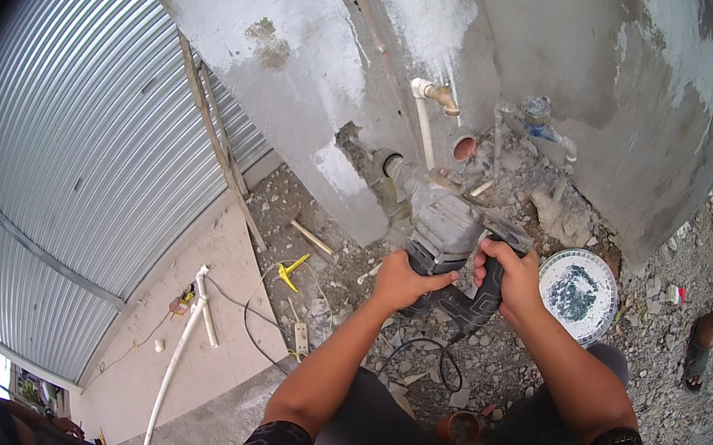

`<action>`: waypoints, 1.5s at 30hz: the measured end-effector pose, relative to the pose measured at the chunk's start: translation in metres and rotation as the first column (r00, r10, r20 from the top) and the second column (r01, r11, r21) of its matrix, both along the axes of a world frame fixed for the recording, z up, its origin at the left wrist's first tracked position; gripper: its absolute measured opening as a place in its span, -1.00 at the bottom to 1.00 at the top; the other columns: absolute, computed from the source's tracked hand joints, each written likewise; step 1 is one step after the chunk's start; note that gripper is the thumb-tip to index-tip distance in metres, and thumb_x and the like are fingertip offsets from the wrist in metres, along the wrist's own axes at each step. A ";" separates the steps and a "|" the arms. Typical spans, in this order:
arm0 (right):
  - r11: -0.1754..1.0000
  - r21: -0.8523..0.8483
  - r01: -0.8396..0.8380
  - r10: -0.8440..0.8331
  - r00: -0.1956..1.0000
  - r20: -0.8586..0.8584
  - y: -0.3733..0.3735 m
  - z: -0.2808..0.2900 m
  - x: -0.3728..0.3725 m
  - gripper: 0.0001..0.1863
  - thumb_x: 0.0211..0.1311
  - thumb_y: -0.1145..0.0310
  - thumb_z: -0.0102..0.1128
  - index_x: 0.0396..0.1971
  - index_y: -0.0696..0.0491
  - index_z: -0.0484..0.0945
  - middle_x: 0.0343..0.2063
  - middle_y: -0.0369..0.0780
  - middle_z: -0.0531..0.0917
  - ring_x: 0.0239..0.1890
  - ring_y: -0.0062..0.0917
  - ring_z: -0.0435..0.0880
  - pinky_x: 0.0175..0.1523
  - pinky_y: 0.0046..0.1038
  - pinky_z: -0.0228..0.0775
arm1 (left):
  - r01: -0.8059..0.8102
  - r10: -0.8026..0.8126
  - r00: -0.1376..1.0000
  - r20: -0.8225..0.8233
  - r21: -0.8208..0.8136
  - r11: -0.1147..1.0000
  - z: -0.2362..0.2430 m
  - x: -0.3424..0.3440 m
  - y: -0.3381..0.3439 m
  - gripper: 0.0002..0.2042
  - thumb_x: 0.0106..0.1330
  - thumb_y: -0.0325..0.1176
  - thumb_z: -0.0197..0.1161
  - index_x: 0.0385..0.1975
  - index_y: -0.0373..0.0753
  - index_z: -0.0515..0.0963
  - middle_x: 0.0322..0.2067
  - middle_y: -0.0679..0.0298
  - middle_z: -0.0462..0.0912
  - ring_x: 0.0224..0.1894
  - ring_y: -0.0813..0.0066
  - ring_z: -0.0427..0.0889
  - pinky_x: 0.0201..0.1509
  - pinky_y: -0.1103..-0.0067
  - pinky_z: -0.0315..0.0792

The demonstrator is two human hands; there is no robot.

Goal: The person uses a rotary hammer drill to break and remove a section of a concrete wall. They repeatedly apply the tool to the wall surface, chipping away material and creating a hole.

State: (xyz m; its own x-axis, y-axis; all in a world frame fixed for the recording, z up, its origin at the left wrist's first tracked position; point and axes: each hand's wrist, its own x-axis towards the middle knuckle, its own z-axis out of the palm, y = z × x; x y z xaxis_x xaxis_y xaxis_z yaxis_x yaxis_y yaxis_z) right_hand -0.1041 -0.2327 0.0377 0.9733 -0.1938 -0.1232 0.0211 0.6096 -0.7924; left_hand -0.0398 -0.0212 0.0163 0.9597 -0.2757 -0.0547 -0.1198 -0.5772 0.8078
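A dust-covered grey and black rotary hammer is held out in front of me, its nose toward the concrete wall. A rough chipped hole lies just beyond the nose; I cannot make out a bit. My left hand is closed around the left side of the tool's body, thumb lying across it. Closed on the black rear handle is my right hand, with its fingers partly hidden. The black power cord loops below the handle.
A brass tap on white pipe, an orange pipe end and a blue-grey valve stand by the wall. On rubble lie a hammer, yellow tool, power strip and white bucket. People stand at both sides.
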 end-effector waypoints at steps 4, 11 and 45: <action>0.998 -0.055 0.020 -0.015 0.996 0.087 0.000 0.021 -0.025 -0.83 0.29 0.44 0.30 -0.25 0.23 0.58 -0.52 -0.14 0.63 -0.59 -0.46 0.60 -0.48 -0.39 0.50 | 0.044 -0.035 0.989 0.142 -0.063 0.997 0.017 -0.020 -0.005 -0.26 -0.15 0.16 0.71 -0.15 -0.41 0.73 -0.29 0.06 0.83 -0.25 0.27 0.83 -0.07 0.41 0.64; 0.994 -0.111 0.017 0.002 0.985 0.174 0.005 0.032 -0.036 -0.83 0.28 0.47 0.25 -0.20 0.22 0.54 -0.51 -0.14 0.62 -0.58 -0.45 0.59 -0.47 -0.39 0.50 | 0.087 -0.073 0.981 0.181 -0.071 0.994 0.021 -0.025 0.001 -0.36 -0.11 0.07 0.71 -0.20 -0.39 0.74 -0.32 0.10 0.83 -0.30 0.29 0.82 -0.12 0.43 0.63; 0.995 -0.097 -0.008 0.013 0.999 0.052 0.028 -0.035 0.001 -0.90 0.40 0.52 0.30 -0.21 0.25 0.63 -0.48 -0.21 0.71 -0.50 -0.52 0.70 -0.35 -0.42 0.53 | 0.135 -0.130 0.972 0.193 -0.013 0.991 -0.024 0.031 0.028 -0.08 -0.17 0.11 0.74 0.19 -0.32 0.56 -0.06 0.02 0.80 -0.02 0.08 0.82 0.18 0.33 0.62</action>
